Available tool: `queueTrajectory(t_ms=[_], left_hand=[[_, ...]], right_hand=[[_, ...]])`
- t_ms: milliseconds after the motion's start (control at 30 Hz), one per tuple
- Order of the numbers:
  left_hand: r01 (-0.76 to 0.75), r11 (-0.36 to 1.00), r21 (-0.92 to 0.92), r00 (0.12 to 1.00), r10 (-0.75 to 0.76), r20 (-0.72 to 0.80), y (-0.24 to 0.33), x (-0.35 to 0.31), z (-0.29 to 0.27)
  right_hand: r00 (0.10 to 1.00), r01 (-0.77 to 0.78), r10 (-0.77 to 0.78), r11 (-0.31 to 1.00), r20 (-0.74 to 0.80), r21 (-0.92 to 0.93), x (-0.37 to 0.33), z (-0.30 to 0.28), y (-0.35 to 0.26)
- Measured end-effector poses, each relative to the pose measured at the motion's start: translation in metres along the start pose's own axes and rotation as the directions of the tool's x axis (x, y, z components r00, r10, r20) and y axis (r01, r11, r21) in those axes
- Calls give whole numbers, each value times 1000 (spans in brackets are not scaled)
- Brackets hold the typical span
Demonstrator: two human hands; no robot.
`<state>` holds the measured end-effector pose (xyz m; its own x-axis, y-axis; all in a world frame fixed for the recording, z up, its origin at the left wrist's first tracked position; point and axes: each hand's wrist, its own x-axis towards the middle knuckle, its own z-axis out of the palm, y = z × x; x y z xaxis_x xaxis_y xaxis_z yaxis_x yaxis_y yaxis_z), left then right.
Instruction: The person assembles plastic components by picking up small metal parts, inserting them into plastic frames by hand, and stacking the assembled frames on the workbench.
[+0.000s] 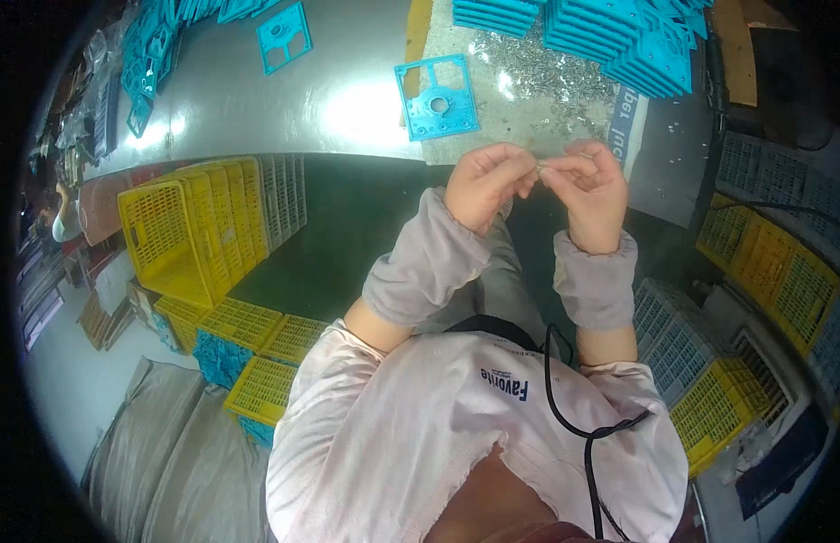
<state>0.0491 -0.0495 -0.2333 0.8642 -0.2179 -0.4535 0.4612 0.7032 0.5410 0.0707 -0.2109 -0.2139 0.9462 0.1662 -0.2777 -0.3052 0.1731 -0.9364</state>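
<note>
My left hand (488, 185) and my right hand (590, 192) meet in front of the table's near edge, both closed with fingertips pinched together. Something tiny shows between the fingertips, too small to name. Just beyond my left hand, a blue square plastic frame (422, 126) with a round hole and a cut-out window lies flat at the table edge. Past my hands a heap of small metal pieces (555, 77) is spread on a pale board. Grey sleeve covers wrap both my forearms.
Stacks of blue frames (619, 41) stand at the back right. Another blue frame (283, 38) lies on the metal table (221, 100), with a pile (147, 68) at far left. Yellow crates (198, 231) stand below left, more crates (723, 407) at right. A black cable (548, 380) hangs over my chest.
</note>
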Motion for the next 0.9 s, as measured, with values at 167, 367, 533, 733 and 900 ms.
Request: queueTrajectory(t_ms=[167,367,533,733,900], left_hand=[[-89,986,144,995,94,-30,-3,-2,-2],[-169,964,205,983,180,-32,-8,-5,-11],[-343,342,875,777,627,59,5,5,-44],[-127,-292,948,675,675,298,16,30,-97],[-324,-173,930,659,665,353,25,15,-77]], right_hand=[[999,25,-22,996,-37,82,-1,7,5],[971,231,-237,965,-31,-127,-5,21,7],[988,133,-147,969,-53,-210,17,12,31],[966,232,-259,874,-5,-427,48,17,58],[915,364,-391,694,99,-621,51,30,47]])
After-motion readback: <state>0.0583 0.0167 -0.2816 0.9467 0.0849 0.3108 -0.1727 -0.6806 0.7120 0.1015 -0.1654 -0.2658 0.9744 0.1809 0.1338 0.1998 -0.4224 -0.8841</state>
